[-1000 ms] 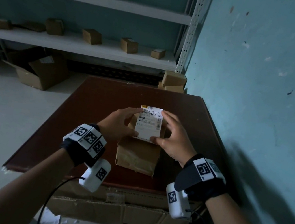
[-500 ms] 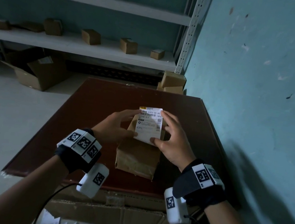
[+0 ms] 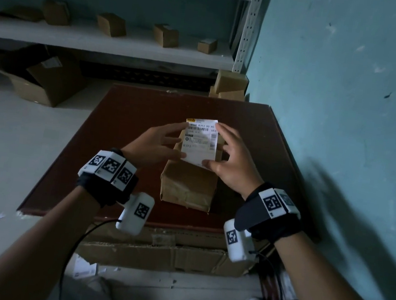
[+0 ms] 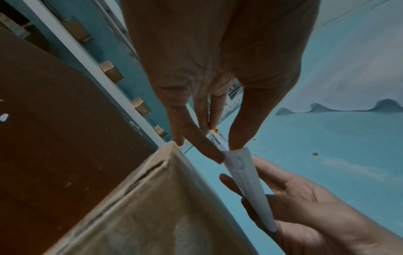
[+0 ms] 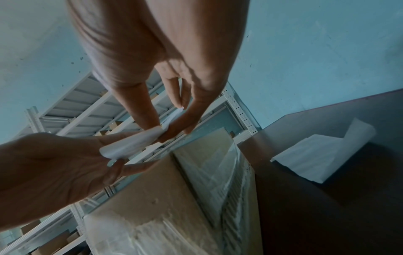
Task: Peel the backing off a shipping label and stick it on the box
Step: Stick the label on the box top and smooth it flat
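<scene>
A brown cardboard box lies on the dark red-brown tabletop. Both hands hold the white shipping label, printed side up, just over the box's far end. My left hand pinches its left edge between thumb and fingers. My right hand pinches the right edge. In the left wrist view the label bows between the two hands, beside the box. The right wrist view shows the label curled above the box. Whether it touches the box is hidden.
A curled white sheet lies on the table right of the box. A blue wall runs close along the table's right edge. White shelves with several small cartons stand behind. An open carton sits on the floor at left.
Both hands keep holding the label over the box's far end. Only the head view has tilted a little.
</scene>
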`<state>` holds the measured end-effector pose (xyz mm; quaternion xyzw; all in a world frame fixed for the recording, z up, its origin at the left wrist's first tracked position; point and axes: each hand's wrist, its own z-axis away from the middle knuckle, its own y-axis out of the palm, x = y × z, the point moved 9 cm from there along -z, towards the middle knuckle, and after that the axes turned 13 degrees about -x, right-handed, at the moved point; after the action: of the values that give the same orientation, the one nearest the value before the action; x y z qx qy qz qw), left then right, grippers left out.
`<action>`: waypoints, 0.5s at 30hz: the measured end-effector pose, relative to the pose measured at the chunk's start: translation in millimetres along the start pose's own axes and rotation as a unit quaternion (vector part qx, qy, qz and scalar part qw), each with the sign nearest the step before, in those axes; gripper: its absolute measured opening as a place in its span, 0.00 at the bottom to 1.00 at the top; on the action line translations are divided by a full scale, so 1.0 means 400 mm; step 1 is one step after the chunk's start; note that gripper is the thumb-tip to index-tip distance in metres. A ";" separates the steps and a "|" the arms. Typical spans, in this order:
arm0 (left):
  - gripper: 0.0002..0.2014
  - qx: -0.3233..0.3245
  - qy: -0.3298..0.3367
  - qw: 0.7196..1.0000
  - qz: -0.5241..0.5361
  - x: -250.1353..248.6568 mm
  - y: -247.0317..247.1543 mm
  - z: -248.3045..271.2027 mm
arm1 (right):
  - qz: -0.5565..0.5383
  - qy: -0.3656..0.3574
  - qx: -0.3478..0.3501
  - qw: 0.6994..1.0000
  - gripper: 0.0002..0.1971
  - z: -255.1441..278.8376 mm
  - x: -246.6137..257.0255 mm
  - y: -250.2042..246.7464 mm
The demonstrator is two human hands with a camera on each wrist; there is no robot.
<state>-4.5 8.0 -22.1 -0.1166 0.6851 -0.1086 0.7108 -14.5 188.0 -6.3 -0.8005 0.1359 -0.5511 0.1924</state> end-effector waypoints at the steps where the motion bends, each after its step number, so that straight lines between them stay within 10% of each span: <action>1: 0.45 0.000 0.001 1.000 -0.004 -0.002 0.000 0.000 | 0.002 0.002 0.000 1.000 0.47 0.001 -0.001 -0.002; 15: 0.50 0.002 0.044 0.993 -0.107 -0.032 0.015 -0.005 | 0.016 -0.027 -0.006 0.999 0.49 0.008 0.005 -0.012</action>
<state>-7.1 17.7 -11.9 -0.1828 0.6987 -0.1907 0.6648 -10.6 191.9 -3.5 -0.8142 0.1471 -0.5249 0.1998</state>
